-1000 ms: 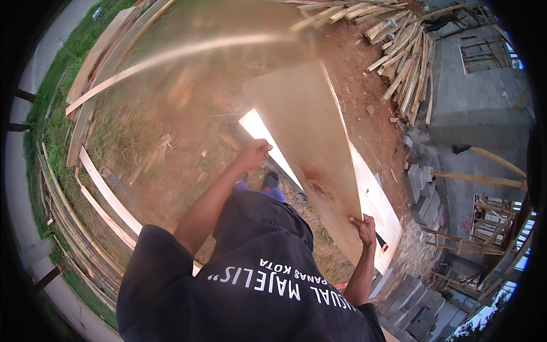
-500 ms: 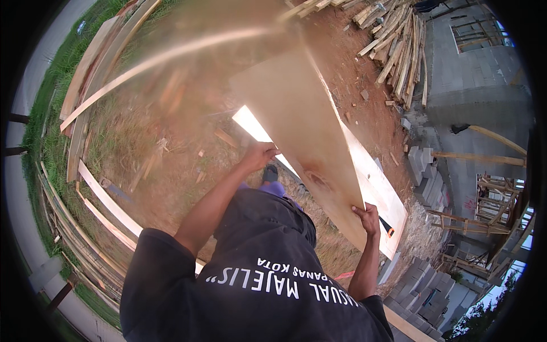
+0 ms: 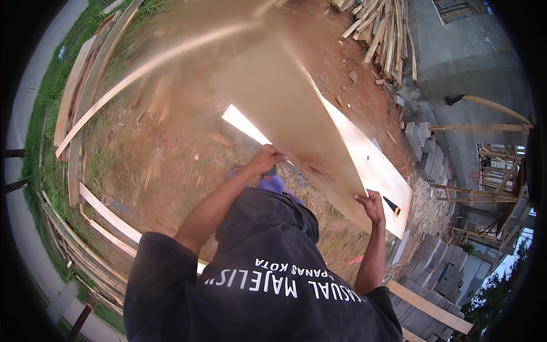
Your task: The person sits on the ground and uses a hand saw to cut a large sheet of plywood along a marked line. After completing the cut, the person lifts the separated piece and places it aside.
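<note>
A long plywood sheet [image 3: 285, 114] with a dark knot is held up in front of me at a tilt. My left hand [image 3: 269, 159] is closed on its left edge, while my right hand [image 3: 372, 206] grips the opposite edge, thumb on top. Beneath the sheet lies a brighter pale board [image 3: 376, 171], partly covered by it. On that board, just right of my right hand, rests a handsaw [image 3: 393, 207] with a black and orange handle. The far end of the held sheet is blurred.
Long planks [image 3: 85, 97] lie on grass at the left, with thin poles [image 3: 80, 253] nearer. A pile of timber sticks [image 3: 387, 40] sits far right. Grey blocks [image 3: 424, 265] are stacked at the right beside a grey wall [image 3: 456, 68]. Wood scraps litter the dirt ground.
The held sheet and both hands have shifted slightly relative to the pale board, so more of the handsaw shows beside my right hand. Both hands keep their hold. The whole view has turned slightly.
</note>
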